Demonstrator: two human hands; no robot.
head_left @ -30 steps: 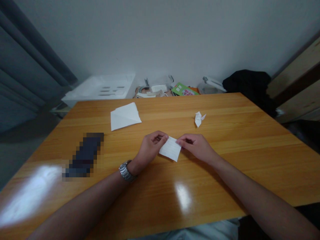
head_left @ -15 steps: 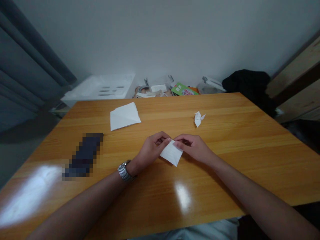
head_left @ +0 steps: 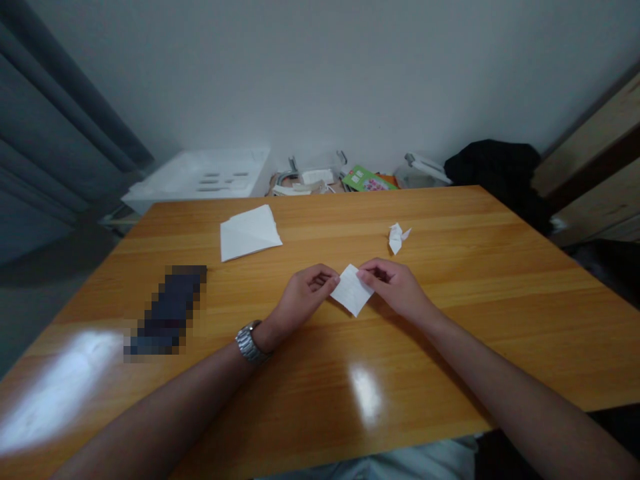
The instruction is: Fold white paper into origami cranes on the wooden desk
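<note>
A small folded square of white paper [head_left: 353, 292] is held between my hands over the middle of the table, one corner pointing toward me. My left hand [head_left: 309, 293], with a metal watch on the wrist, pinches its left corner between thumb and fingers. On the other side, my right hand [head_left: 393, 283] grips the upper right edge, thumb on top. The fingers under the paper are partly hidden. Beyond my right hand lies a small folded paper figure [head_left: 396, 239]. Farther left rests a stack of white paper sheets [head_left: 250, 233].
The wooden table [head_left: 300, 400] spans the view. A dark, pixelated object [head_left: 167, 313] lies at its left. Behind the far edge are a white tray [head_left: 215, 173], a green booklet [head_left: 369, 179], a clear container [head_left: 423, 172] and black cloth [head_left: 493, 167].
The paper has moved slightly away from me and its top corner now shows. My hands have drawn apart, the right one shifting up and right, both still gripping it.
</note>
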